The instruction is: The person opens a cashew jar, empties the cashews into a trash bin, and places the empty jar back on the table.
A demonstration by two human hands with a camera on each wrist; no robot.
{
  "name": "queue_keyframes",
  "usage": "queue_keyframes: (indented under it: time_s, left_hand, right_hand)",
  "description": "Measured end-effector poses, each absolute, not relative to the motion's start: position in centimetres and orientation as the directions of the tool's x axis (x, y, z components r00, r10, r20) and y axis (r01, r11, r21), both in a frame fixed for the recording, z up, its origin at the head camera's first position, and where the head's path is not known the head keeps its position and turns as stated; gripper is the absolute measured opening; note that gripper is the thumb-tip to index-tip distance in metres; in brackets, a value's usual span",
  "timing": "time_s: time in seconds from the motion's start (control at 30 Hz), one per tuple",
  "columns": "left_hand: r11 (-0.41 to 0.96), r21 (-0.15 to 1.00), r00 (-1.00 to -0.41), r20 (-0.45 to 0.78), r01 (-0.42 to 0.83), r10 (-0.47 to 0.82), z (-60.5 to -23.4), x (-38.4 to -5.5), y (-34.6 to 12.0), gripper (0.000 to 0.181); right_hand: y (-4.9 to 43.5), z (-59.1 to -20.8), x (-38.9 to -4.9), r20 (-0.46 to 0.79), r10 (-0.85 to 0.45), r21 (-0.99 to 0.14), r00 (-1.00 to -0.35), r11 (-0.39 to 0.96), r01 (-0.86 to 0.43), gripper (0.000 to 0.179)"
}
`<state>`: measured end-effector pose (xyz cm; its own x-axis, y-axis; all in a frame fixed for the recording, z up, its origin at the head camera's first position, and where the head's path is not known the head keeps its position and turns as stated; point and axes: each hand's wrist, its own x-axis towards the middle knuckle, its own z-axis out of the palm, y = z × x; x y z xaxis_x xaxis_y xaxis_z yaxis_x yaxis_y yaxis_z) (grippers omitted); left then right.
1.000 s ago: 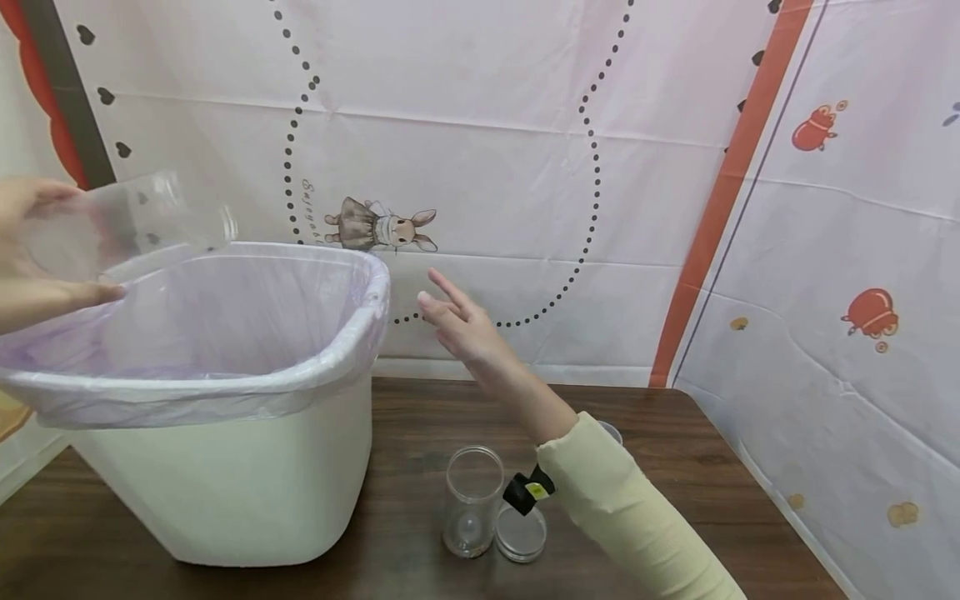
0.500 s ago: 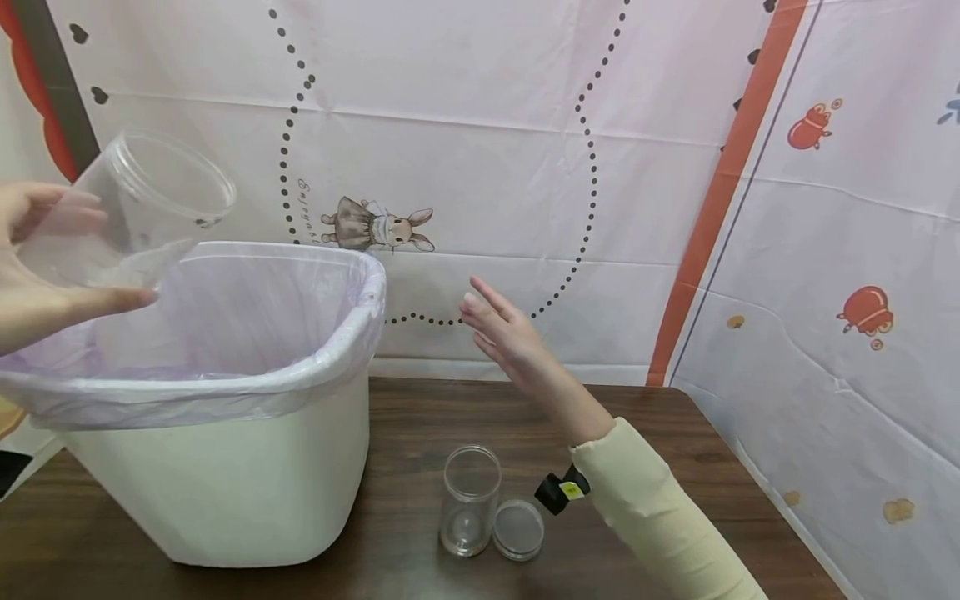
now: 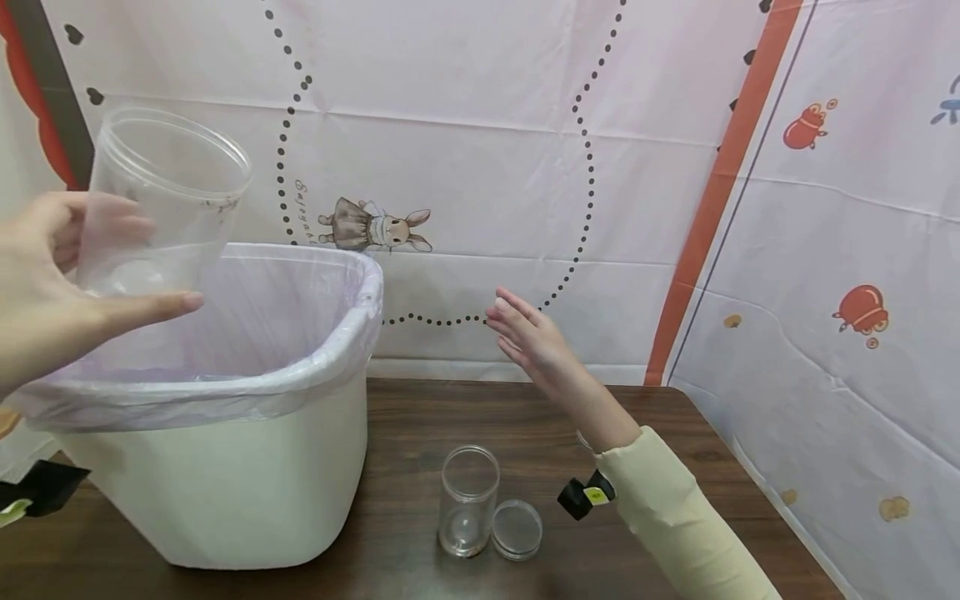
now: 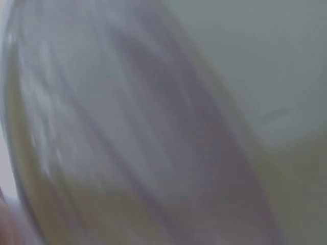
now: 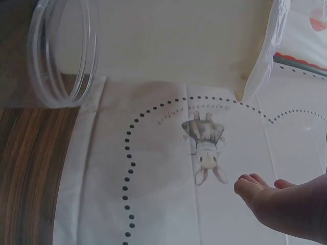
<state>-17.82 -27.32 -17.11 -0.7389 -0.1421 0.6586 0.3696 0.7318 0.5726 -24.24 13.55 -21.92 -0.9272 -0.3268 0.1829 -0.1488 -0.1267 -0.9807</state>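
Note:
My left hand [image 3: 52, 300] grips a large clear plastic jar [image 3: 168, 217] above the bin, thumb on the near side and fingers round the far side. Its open mouth points up and leans slightly right, and a few dark specks sit near the rim. Beneath it stands a white bin [image 3: 255, 479] lined with a pale purple bag [image 3: 315, 312]. My right hand [image 3: 531, 337] is raised over the table, fingers extended and holding nothing. In the right wrist view the same hand [image 5: 286, 206] shows at the lower right. The left wrist view is blurred, mostly the bag [image 4: 143, 117].
A smaller clear jar [image 3: 468, 500] stands lidless on the dark wooden table [image 3: 420, 417], with a round clear lid [image 3: 517, 529] beside it. Part of another clear rim shows behind my right wrist. A printed cloth [image 3: 480, 192] hangs along the back and right side.
The large jar has turned from lying nearly on its side, mouth rightward over the bin, to almost upright. My right hand has moved right and slightly down.

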Motion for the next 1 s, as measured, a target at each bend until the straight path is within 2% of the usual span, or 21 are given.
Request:
queue_keyframes:
  time_s: [0.17, 0.27, 0.43, 0.83, 1.0]
  left_hand:
    - [0.753, 0.601, -0.798, 0.577, 0.269, -0.176, -17.1, -17.1, -25.8, 0.084]
    - [0.766, 0.585, -0.796, 0.582, 0.265, -0.169, -17.2, -17.1, -24.8, 0.083]
    - [0.73, 0.587, -0.774, 0.621, 0.35, -0.128, -17.5, -16.8, -22.8, 0.077]
    - [0.66, 0.558, -0.718, 0.694, 0.503, -0.04, -16.4, -15.7, -16.6, 0.077]
    - [0.648, 0.536, -0.7, 0.714, 0.542, -0.005, -16.4, -16.2, -15.2, 0.076]
  right_hand:
    - [14.4, -21.9, -24.0, 0.194, -0.312, -0.978, -0.93, -0.138, -0.157, 0.054]
    - [14.8, -21.9, -23.9, 0.204, -0.315, -0.975, -0.927, -0.146, -0.166, 0.054]
    - [15.6, -22.1, -23.8, 0.207, -0.327, -0.974, -0.922, -0.153, -0.164, 0.053]
    - [17.1, -23.3, -23.9, 0.188, -0.314, -0.977, -0.931, -0.153, -0.146, 0.054]
    - [17.8, -23.6, -23.9, 0.191, -0.303, -0.975, -0.934, -0.17, -0.144, 0.053]
